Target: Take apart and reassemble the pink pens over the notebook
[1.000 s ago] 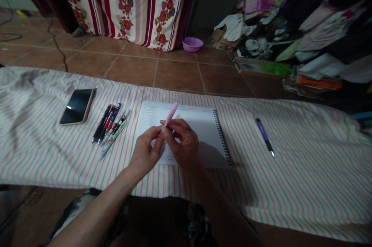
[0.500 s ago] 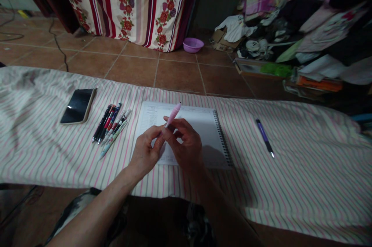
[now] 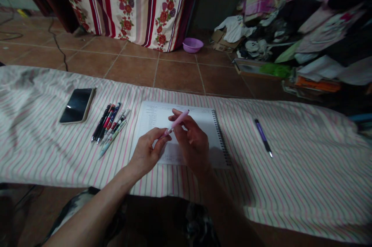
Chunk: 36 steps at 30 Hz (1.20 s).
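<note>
A pink pen (image 3: 180,120) is held over the open notebook (image 3: 200,117), slanting up to the right with its dark tip farthest from me. My left hand (image 3: 147,149) is closed, pinching the pen's lower end between thumb and fingers. Around the upper part of the same pen is my right hand (image 3: 193,142), its thumb against the barrel and its fingers curled behind. The right fingertips are partly hidden. Under both hands the spiral-bound page shows printed lines at its left side.
Several pens (image 3: 112,123) lie bunched left of the notebook, beside a phone (image 3: 77,106). A purple pen (image 3: 263,135) rests to the right on the striped cloth (image 3: 302,154). Beyond, on the tiled floor, are a purple basin (image 3: 193,46) and heaped clothes (image 3: 279,18).
The pink pen has tilted from steeper to flatter, its tip swinging right and slightly down. My right hand has shifted a little right, away from my left hand, which stays nearly in place.
</note>
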{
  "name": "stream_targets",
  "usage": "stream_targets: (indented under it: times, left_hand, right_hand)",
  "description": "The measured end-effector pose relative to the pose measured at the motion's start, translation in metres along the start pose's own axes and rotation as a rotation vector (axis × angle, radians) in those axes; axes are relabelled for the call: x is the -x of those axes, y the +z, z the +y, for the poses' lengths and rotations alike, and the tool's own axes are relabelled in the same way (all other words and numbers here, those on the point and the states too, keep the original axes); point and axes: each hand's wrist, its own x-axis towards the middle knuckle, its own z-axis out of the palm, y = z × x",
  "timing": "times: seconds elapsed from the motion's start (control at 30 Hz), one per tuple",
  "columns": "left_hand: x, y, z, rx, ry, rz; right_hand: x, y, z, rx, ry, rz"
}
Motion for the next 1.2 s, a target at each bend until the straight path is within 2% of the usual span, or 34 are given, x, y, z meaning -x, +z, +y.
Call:
stream_targets:
  times: [0.17, 0.5, 0.8, 1.03, 1.2]
  left_hand:
    - [0.0, 0.0, -0.003, -0.015, 0.018, -0.014]
    - [0.0, -0.001, -0.004, -0.056, 0.029, -0.047]
    - [0.002, 0.001, -0.006, -0.099, 0.054, -0.059]
    - [0.003, 0.003, -0.006, 0.044, -0.125, -0.038]
    - [0.002, 0.002, -0.003, 0.067, -0.116, -0.053]
  right_hand:
    - [0.001, 0.0, 0.002, -0.038, 0.046, -0.041]
    - [-0.001, -0.004, 0.006, -0.014, 0.091, 0.017]
    - [0.001, -0.006, 0.011, -0.004, 0.126, -0.001]
    - [-0.001, -0.009, 0.011, -0.033, 0.195, 0.089]
    - [0.0, -0.013, 0.009, -0.082, 0.248, 0.078]
